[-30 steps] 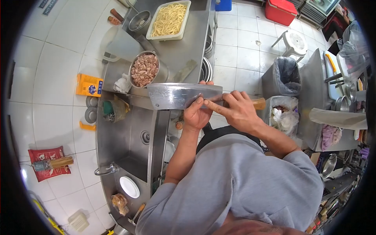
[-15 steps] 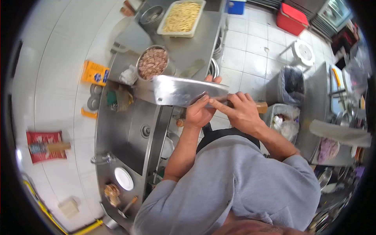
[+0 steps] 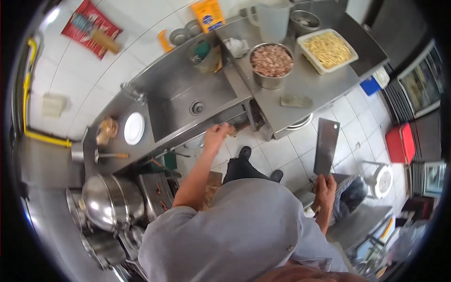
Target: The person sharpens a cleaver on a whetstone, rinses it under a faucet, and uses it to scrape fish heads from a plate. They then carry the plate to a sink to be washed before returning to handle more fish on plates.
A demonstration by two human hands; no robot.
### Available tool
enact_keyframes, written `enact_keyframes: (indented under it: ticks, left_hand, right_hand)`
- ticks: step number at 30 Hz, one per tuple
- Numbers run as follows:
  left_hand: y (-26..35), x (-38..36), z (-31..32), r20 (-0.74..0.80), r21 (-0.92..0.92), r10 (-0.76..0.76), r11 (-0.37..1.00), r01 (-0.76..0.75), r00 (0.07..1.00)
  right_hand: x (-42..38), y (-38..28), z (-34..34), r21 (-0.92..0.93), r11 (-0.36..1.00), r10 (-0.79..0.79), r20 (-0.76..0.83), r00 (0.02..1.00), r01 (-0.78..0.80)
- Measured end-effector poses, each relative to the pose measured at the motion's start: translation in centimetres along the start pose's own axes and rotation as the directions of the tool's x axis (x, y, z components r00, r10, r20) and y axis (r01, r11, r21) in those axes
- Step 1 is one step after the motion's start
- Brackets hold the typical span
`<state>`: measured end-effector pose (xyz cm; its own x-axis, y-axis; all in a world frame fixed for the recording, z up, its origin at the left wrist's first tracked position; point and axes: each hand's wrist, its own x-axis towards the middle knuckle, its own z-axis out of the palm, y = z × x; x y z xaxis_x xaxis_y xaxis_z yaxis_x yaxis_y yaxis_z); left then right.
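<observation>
A large cleaver (image 3: 326,146) points away from my body at the right, its broad blade above the tiled floor. My right hand (image 3: 324,190) is wrapped round its handle. Near the front edge of the sink, my left hand (image 3: 217,137) hangs in the air with its fingers drawn together; whether anything small is between them cannot be made out. On the steel counter stand a metal pot of chopped meat (image 3: 271,61) and a white tub of pale strips (image 3: 327,49). A grey flat block (image 3: 296,101) lies near the counter's front edge.
A steel sink (image 3: 188,91) is ahead to the left, with a white plate (image 3: 134,128) beside it. Large metal pots (image 3: 112,202) stand at the lower left. A plastic jug (image 3: 272,21) is behind the meat. A white stool (image 3: 381,181) and red bin (image 3: 400,143) are at the right.
My hands have moved apart; the left has left the blade and swung left. The cleaver, held in my right hand, now points forward at the right. The view has turned towards the sink and counter.
</observation>
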<state>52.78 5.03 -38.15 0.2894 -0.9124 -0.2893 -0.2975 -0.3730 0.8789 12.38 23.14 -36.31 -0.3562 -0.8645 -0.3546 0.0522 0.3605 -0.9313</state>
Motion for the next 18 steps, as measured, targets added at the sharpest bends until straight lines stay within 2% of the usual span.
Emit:
enact_keyframes:
  ticks: [2, 4, 6, 8, 9, 10, 12, 14, 15, 17, 18]
  left_hand:
    - [-2.6, 2.3, -3.8, -0.113, -0.23, 0.032, 0.971, -0.057, 0.993]
    - [-3.8, 4.9, -8.1, -0.219, -0.286, 0.065, 0.95, -0.128, 0.973]
    - [-3.9, 7.7, -11.7, -0.483, -0.249, 0.205, 0.9, -0.358, 0.851]
    - [-4.5, 11.8, -17.2, -0.556, 0.051, 0.185, 0.981, -0.189, 0.81]
    - [-4.4, 13.8, -19.2, -0.596, 0.163, 0.261, 0.965, -0.204, 0.76]
    - [-4.2, 15.9, -21.6, -0.626, 0.276, 0.337, 0.939, -0.205, 0.703]
    - [-1.7, 19.4, -25.8, -0.562, 0.524, 0.435, 0.845, -0.105, 0.704]
    - [-4.1, 27.1, -30.6, -0.526, 0.685, 0.623, 0.714, -0.145, 0.58]
    - [-3.7, 28.8, -32.5, -0.541, 0.672, 0.605, 0.729, -0.132, 0.585]
    - [-3.0, 30.3, -35.7, -0.379, 0.885, 0.5, 0.442, 0.147, 0.779]
    - [-4.2, 31.3, -36.8, -0.381, 0.879, 0.481, 0.453, 0.148, 0.79]
  right_hand:
    - [1.4, -0.4, 1.6, -0.038, 0.999, 0.011, 0.149, 0.989, -0.005]
    - [2.7, -2.7, 4.1, -0.115, 0.993, -0.003, 0.276, 0.961, 0.036]
    - [4.1, -5.4, 7.2, -0.18, 0.977, -0.028, 0.437, 0.899, 0.118]
    - [4.5, -9.5, 12.1, -0.098, 0.99, -0.029, 0.551, 0.834, 0.099]
    - [4.8, -11.0, 14.7, -0.112, 0.988, -0.026, 0.57, 0.821, 0.109]
    - [5.3, -12.4, 17.7, -0.134, 0.985, -0.003, 0.607, 0.795, 0.107]
    - [6.6, -14.6, 23.9, -0.168, 0.979, 0.025, 0.662, 0.749, 0.117]
    - [8.3, -16.6, 30.2, -0.267, 0.962, 0.171, 0.729, 0.663, 0.046]
    - [8.6, -17.9, 33.8, -0.335, 0.941, 0.228, 0.718, 0.658, 0.04]
    - [10.4, -18.5, 40.5, -0.38, 0.923, 0.344, 0.734, 0.586, -0.065]
    - [12.1, -17.6, 44.1, -0.399, 0.916, 0.351, 0.755, 0.554, -0.037]
